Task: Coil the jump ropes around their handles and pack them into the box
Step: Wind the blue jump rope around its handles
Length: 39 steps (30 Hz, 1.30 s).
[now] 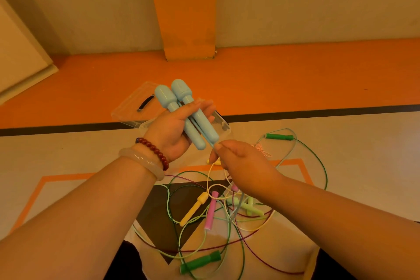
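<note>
gripping both blue handles (188,116) in the left hand (175,129), right hand (241,163) pinching their cord (236,209), likely about to start winding.

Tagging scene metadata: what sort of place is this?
Probably an indoor gym or sports hall: orange-and-pale floor with a black court line, an orange pillar, jump ropes spread on the ground.

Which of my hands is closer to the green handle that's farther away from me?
Right. The right hand, pinching the blue cord, sits just left of that green handle. The left hand, gripping both blue handles, is farther left, above the clear box.
</note>
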Each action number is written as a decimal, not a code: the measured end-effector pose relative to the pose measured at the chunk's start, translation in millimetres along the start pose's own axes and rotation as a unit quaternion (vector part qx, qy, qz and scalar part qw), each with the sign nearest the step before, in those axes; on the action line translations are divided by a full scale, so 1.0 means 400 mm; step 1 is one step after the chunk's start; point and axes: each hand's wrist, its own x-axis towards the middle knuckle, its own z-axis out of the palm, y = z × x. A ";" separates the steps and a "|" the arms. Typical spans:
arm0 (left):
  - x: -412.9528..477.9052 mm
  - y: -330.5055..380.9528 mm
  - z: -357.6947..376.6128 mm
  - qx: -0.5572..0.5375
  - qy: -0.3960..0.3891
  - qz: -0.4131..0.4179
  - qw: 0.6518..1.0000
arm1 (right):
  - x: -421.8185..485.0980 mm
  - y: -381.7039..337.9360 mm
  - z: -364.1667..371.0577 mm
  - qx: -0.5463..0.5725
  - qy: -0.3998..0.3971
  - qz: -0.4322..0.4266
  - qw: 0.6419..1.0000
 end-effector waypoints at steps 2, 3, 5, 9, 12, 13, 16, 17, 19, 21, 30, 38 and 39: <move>-0.002 -0.004 0.010 -0.017 0.017 0.013 1.000 | -0.008 -0.004 0.003 -0.062 0.014 -0.032 0.997; -0.004 -0.005 0.015 -0.024 0.027 0.017 0.999 | -0.010 -0.006 0.006 -0.077 0.018 -0.038 0.996; -0.006 -0.008 0.024 -0.052 0.052 0.015 0.997 | -0.011 -0.009 0.011 -0.088 0.023 -0.042 0.995; -0.010 -0.014 0.029 -0.102 0.090 -0.009 0.991 | -0.011 -0.013 0.013 -0.089 0.003 -0.041 0.995; -0.007 -0.005 0.019 -0.094 0.069 -0.010 0.993 | -0.012 -0.018 0.020 -0.098 -0.027 -0.041 0.994; -0.004 0.000 0.017 -0.091 0.054 -0.012 0.994 | -0.012 -0.020 0.023 -0.114 -0.035 -0.042 0.992; 0.005 0.005 0.014 -0.087 0.036 -0.016 0.995 | -0.013 -0.026 0.022 -0.144 -0.016 -0.060 0.988; 0.006 0.006 0.014 -0.079 0.035 -0.015 0.996 | -0.013 -0.028 0.018 -0.140 0.000 -0.064 0.988; 0.007 0.009 0.010 -0.060 0.027 -0.014 0.998 | -0.014 -0.029 0.004 -0.124 0.025 -0.062 0.990; 0.005 0.018 0.004 -0.045 0.012 -0.034 0.998 | -0.015 -0.027 -0.007 -0.118 0.040 -0.055 0.991; -0.005 0.033 -0.003 0.054 0.006 -0.025 0.998 | -0.025 -0.049 -0.029 -0.141 0.076 -0.079 0.984; 0.000 -0.005 0.000 0.119 0.024 -0.077 0.990 | -0.025 -0.072 -0.085 -0.301 0.123 -0.166 0.931; -0.004 -0.011 0.003 0.130 0.013 -0.084 0.988 | -0.021 -0.076 -0.100 -0.311 0.139 -0.177 0.923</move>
